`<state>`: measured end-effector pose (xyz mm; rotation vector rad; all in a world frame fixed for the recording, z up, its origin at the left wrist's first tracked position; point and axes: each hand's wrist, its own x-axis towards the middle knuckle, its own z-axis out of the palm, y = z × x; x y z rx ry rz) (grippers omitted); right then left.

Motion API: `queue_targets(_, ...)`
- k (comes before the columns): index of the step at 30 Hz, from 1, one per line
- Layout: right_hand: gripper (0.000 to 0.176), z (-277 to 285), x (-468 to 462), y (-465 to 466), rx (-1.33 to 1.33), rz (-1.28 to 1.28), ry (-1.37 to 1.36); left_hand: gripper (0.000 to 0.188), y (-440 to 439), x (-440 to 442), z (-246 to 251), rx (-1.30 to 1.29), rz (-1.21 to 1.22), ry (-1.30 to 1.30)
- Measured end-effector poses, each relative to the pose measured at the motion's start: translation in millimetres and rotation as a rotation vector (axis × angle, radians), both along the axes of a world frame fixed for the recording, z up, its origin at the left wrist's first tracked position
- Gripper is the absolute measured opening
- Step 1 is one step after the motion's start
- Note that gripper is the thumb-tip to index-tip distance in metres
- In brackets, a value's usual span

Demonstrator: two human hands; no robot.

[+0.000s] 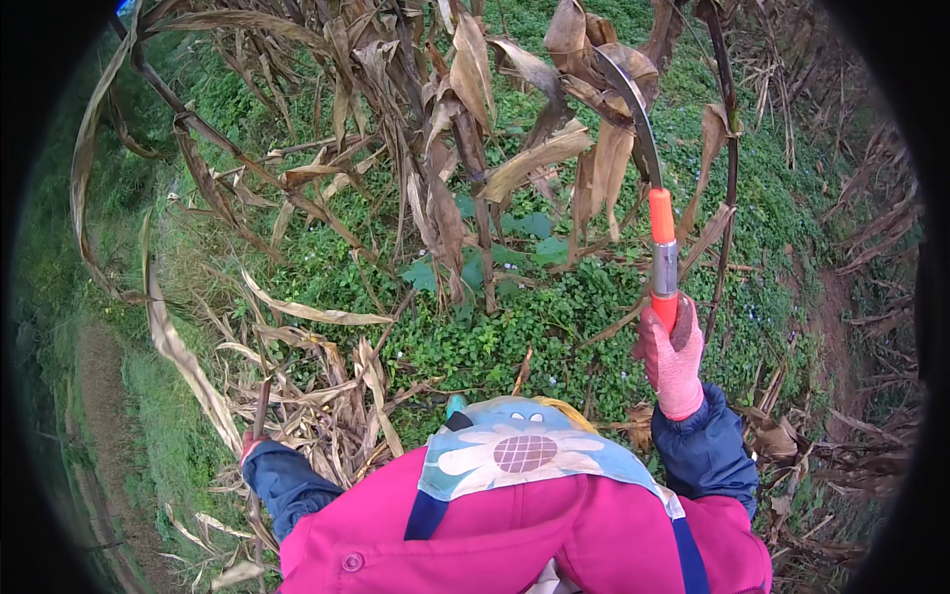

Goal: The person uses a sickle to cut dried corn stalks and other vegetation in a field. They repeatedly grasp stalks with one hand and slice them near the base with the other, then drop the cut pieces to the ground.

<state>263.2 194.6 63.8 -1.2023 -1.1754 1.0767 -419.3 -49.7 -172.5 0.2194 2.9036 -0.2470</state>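
Observation:
In a pink glove, my right hand (674,360) grips the orange handle of a sickle (663,245). The curved, toothed-looking metal blade points up, its tip among dry corn leaves. My left hand (254,443) is low at the left, mostly hidden by its blue sleeve, closed around a dry corn stalk (263,408). Standing dry corn stalks (475,160) with brown, curled leaves are in front of me. A floral apron (527,449) covers part of my pink jacket.
Low green weeds (586,312) cover the ground between the stalks. A heap of dry corn leaves (334,401) lies beside my left arm. A dark upright stalk (729,178) rises just right of the sickle. More dry stalks and a strip of bare soil (835,319) are at the right.

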Motion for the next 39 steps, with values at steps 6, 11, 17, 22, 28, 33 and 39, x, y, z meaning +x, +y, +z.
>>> queue_targets(6,0.027,6,-7,14,0.473,-0.118,0.173,0.062,-35,45,-33,1.895,1.367,-0.6)
queue_targets(11,0.03,-39,-16,4,0.27,0.164,0.166,0.054,80,106,-15,1.931,1.144,-0.943)
queue_targets(17,0.024,-143,-14,-30,-0.192,0.175,-0.179,0.047,207,179,47,1.667,0.322,-1.313)
queue_targets(22,0.02,-135,-25,10,-0.626,0.278,0.115,0.031,277,299,172,1.501,-0.507,-1.063)
queue_targets(28,0.02,-102,-85,35,-0.756,0.624,0.456,0.017,301,396,246,1.139,-1.939,-0.081)
queue_targets(33,0.026,-114,-84,-9,-0.752,0.656,0.155,0.027,347,421,262,0.473,-2.227,0.394)
queue_targets(39,0.028,-98,-80,-4,-0.622,0.689,-0.058,0.027,419,363,203,-0.598,-1.679,1.25)
